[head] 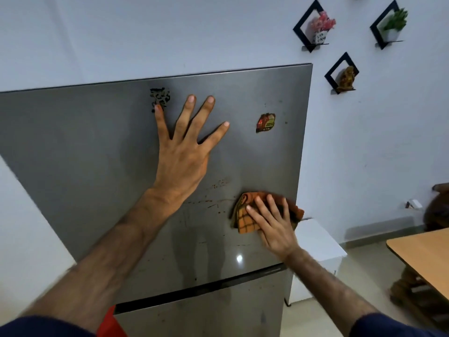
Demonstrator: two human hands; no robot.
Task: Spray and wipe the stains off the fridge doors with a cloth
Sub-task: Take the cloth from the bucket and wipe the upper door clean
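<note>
a grey steel fridge (97,147) stands against a pale wall (364,142), its upper door (255,88) filling most of the view and the lower door (218,312) showing below a dark gap. brown stains (213,190) speckle and streak the upper door near its middle, just left of the cloth. a black smudge (159,98) sits near the top edge, and a small red-brown sticker (266,122) is off to the right of it.

the left hand (184,152) lies flat on the upper door with its grip wide open, fingers straight and spread, holding nothing; its forefinger tip touches the black smudge. the right hand (274,224) presses an orange checked cloth (245,220) flat against the door near the right edge, fingers straight and resting on top of the cloth, not curled round it.

on the wall to the right hang three black diamond shelves: one with pink flowers (322,21), one with a green plant (394,20), one with a brown figurine (346,77). a white cabinet (318,242) stands beside the fridge, and a wooden desk (422,254) juts in at the right edge.
</note>
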